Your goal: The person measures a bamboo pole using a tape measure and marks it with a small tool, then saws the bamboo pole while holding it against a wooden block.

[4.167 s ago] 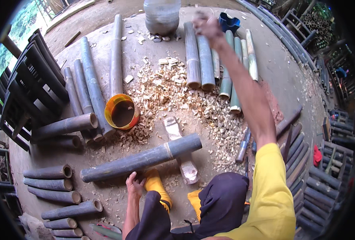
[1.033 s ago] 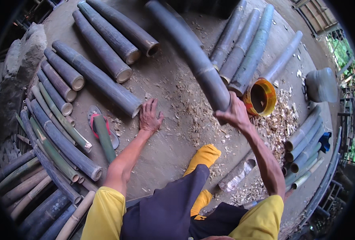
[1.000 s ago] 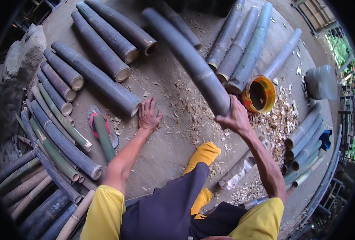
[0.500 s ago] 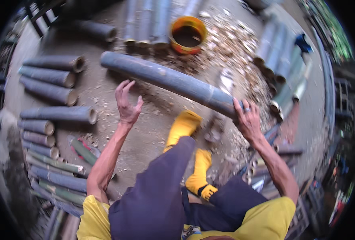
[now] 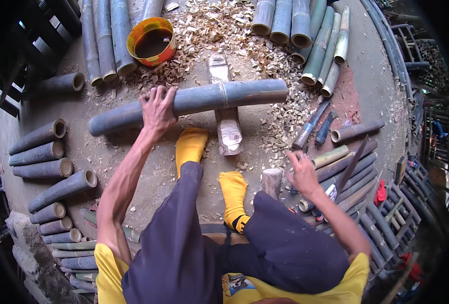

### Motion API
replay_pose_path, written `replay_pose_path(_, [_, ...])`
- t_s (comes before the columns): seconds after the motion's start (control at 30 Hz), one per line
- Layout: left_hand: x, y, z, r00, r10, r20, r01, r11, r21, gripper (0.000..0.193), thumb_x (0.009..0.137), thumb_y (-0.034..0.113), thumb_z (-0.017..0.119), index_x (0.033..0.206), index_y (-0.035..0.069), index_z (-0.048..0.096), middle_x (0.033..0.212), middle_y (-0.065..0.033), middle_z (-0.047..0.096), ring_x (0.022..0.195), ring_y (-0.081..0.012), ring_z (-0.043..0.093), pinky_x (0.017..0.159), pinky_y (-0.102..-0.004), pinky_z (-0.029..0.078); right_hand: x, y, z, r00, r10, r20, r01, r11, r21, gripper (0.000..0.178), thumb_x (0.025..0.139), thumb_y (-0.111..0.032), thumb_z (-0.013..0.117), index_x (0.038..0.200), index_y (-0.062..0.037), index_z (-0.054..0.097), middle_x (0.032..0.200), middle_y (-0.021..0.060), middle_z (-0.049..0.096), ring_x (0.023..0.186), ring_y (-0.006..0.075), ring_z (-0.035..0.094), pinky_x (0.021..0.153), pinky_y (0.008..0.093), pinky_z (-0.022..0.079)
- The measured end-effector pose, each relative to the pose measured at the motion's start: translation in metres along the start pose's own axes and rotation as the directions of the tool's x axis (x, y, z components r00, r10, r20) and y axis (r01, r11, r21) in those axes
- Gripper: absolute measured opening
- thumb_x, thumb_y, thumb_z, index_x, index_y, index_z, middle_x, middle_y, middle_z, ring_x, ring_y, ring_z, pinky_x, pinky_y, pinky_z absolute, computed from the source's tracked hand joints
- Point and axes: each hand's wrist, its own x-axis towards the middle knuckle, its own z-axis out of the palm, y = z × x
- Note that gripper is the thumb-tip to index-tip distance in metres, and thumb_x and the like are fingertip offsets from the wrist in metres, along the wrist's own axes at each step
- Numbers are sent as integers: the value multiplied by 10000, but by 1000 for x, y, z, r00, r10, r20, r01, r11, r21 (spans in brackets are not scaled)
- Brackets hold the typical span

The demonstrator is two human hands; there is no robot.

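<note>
A thick bamboo pole (image 5: 199, 99) lies crosswise in front of me, its right part over a narrow whitish wooden block (image 5: 229, 133) on the ground. My left hand (image 5: 158, 109) is closed over the pole left of its middle, the fingertips on the far side. My right hand (image 5: 303, 174) is off the pole and looks empty, its fingers apart. It hovers at the right, between a short upright wooden stump (image 5: 272, 182) and a long dark blade (image 5: 352, 164). Beyond its fingertips lie a long-handled tool (image 5: 310, 125) and a dark, pointed object (image 5: 325, 129).
Bamboo sections (image 5: 42, 164) line the left side, and more (image 5: 323, 48) lie at the far right. A red-and-yellow tub (image 5: 151, 42) of dark liquid stands among wood chips (image 5: 207, 30). My yellow-socked feet (image 5: 190, 147) rest near the block.
My left hand, open and off the pole before, now grips it. My right hand has let go of the pole's right end and moved down to the right. The view has shifted.
</note>
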Motion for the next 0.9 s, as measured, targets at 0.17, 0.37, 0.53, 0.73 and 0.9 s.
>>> replay_pose_path(0.17, [-7,-17,-15,982,-29,185,61,983,-172,847,475,286,815,1233,154,461,1135,-82,524,1100,-265,472,887,-478,354,-47,12,91,935,324,-146,-316,946,79,589,673,-86,670,1225,-35,471,1162,248,468,1072,387,445,947,472,339])
replay_pose_path(0.37, [18,-14,-1,973,66,221,20,930,-366,668,543,204,738,1168,98,528,1135,-122,581,1087,-280,542,902,-422,440,-106,32,153,890,408,-204,-404,912,66,601,674,-111,674,1228,-20,461,1160,246,461,1066,395,435,933,457,347])
replay_pose_path(0.53, [-5,-18,-15,959,-19,284,75,979,-188,692,516,208,749,1152,150,482,1072,-50,553,1086,-236,521,857,-523,391,-98,46,157,887,407,-219,-404,913,60,589,686,-130,683,1219,-16,459,1137,226,474,1029,377,456,916,446,362])
replay_pose_path(0.73, [-2,-20,-10,956,-23,291,96,966,-241,596,544,220,691,1106,136,511,1018,-61,577,1029,-257,552,819,-502,407,-83,69,143,885,409,-223,-407,912,55,577,702,-153,694,1208,-10,457,1109,202,490,985,356,482,895,432,381])
replay_pose_path(0.9, [1,-21,-5,977,2,215,49,972,-230,596,510,215,674,1080,123,525,993,-79,586,1001,-261,563,785,-490,423,-79,81,138,886,411,-213,-409,911,55,568,714,-172,703,1198,-6,455,1086,182,503,948,338,504,878,421,396])
